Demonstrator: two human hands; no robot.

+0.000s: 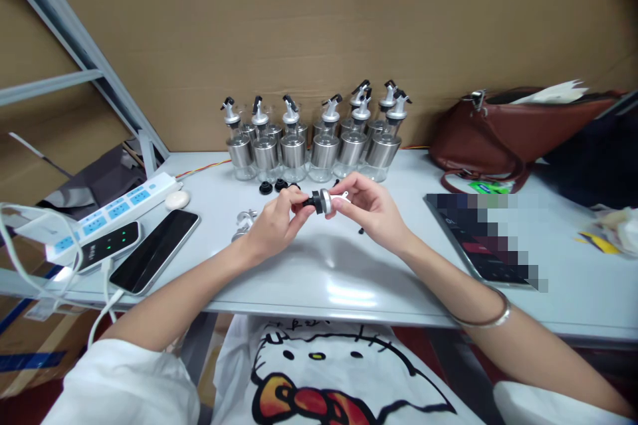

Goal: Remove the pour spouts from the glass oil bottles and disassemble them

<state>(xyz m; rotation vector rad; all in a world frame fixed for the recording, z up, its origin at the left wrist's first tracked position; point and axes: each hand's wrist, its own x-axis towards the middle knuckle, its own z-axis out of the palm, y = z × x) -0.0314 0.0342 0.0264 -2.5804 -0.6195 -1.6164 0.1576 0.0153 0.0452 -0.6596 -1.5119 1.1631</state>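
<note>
Both my hands meet above the middle of the pale table point(309, 272), pinching one small pourer cap point(323, 201), silver with a black stopper end. My left hand point(273, 222) grips the black end with its fingertips. My right hand point(371, 207) holds the silver end and its white spout. Behind them stands a row of several steel-and-glass oil bottles point(319, 143) with pourer tops. A few loose black stoppers point(273, 186) lie on the table in front of the bottles. Another loose silver cap point(244, 220) lies beside my left hand.
At left lie a white power strip point(112, 209), two phones point(154, 249), a small white oval object point(177, 200) and charging cables. A brown leather bag point(503, 133) rests at back right, a dark tablet-like slab point(473, 239) in front of it. Cardboard walls the back.
</note>
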